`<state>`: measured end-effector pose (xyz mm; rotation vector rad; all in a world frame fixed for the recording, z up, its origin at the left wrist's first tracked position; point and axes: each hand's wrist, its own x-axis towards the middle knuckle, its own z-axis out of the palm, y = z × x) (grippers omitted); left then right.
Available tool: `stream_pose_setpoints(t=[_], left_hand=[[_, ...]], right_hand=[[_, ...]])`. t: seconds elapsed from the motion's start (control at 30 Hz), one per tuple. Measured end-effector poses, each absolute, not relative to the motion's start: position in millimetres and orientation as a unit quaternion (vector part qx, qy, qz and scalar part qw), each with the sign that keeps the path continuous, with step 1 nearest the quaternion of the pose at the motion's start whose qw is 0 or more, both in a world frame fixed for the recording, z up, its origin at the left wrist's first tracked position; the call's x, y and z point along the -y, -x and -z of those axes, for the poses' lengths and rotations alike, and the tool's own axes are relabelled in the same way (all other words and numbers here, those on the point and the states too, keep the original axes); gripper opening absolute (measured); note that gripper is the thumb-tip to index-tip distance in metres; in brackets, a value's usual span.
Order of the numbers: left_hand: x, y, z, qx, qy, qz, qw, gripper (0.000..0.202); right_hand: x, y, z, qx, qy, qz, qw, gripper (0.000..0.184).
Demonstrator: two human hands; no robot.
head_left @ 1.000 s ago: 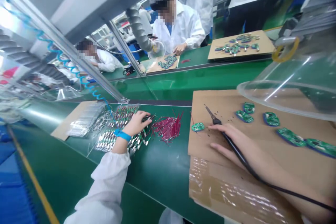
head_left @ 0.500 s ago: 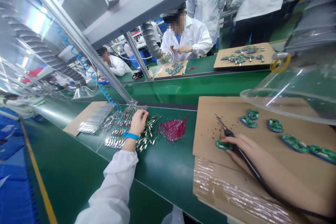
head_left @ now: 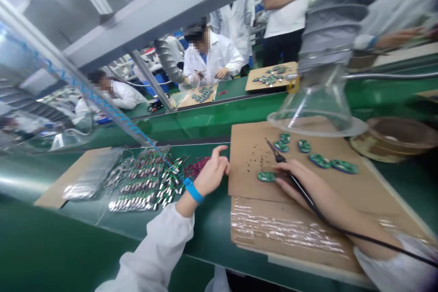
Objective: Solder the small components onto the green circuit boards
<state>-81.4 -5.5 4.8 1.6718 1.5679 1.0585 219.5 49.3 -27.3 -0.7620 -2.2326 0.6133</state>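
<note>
My right hand [head_left: 296,183] grips a black soldering iron [head_left: 281,159] like a pen, its metal tip pointing up and left, and its cord trails off to the lower right. A small green circuit board [head_left: 266,176] lies on the cardboard sheet [head_left: 248,178] just beside my right fingertips. Several similar boards [head_left: 320,160] lie further along the sheet. My left hand [head_left: 214,171] hangs open and empty at the sheet's left edge, next to a heap of wired metal components [head_left: 143,187] and red-sleeved wires [head_left: 195,168].
A clear plastic fume hood [head_left: 316,100] hangs over the sheet, and a round brown dish [head_left: 393,139] sits right of it. Green conveyor belt [head_left: 212,223] runs below. Beyond a glass divider, co-workers in white coats [head_left: 212,54] work at boards on cardboard.
My left hand has lifted off the component heap and moved right to the sheet's edge, fingers spread. The whole view has tilted and shifted, bringing the hood and dish into view.
</note>
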Motion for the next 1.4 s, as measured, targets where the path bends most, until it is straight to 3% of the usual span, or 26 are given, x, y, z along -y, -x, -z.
stream_pose_setpoints(t=[0.13,0.23,0.5,0.7,0.87,1.13,1.27,1.4], left_hand=[[-1,23,7,-0.494,-0.675,-0.342,0.428,0.022],[-6,5,9,-0.46,-0.669,-0.325,0.485,0.024],[-6,-12,8,-0.459,-0.755,-0.273,0.382,0.011],[-8,-12,14,-0.453,-0.763,-0.241,0.394,0.01],[-6,-12,13,-0.443,-0.741,-0.297,0.408,0.012],[-6,-8,13,-0.44,-0.825,-0.268,0.234,0.017],[-6,-10,11,-0.453,-0.803,-0.268,0.281,0.013],[-3,-14,11,-0.458,-0.738,-0.299,0.395,0.011]], right_hand=[[-52,-228,29,0.81,0.327,-0.241,0.423,0.019],[-53,-233,32,0.806,0.335,-0.246,0.421,0.017],[-44,-231,33,0.819,0.293,-0.298,0.392,0.012],[-39,-228,30,0.819,0.282,-0.31,0.391,0.005],[-38,-228,28,0.815,0.3,-0.295,0.398,0.003],[-37,-228,23,0.809,0.308,-0.307,0.396,0.003],[-36,-227,25,0.801,0.307,-0.32,0.403,0.004],[-35,-227,24,0.794,0.298,-0.329,0.415,0.005]])
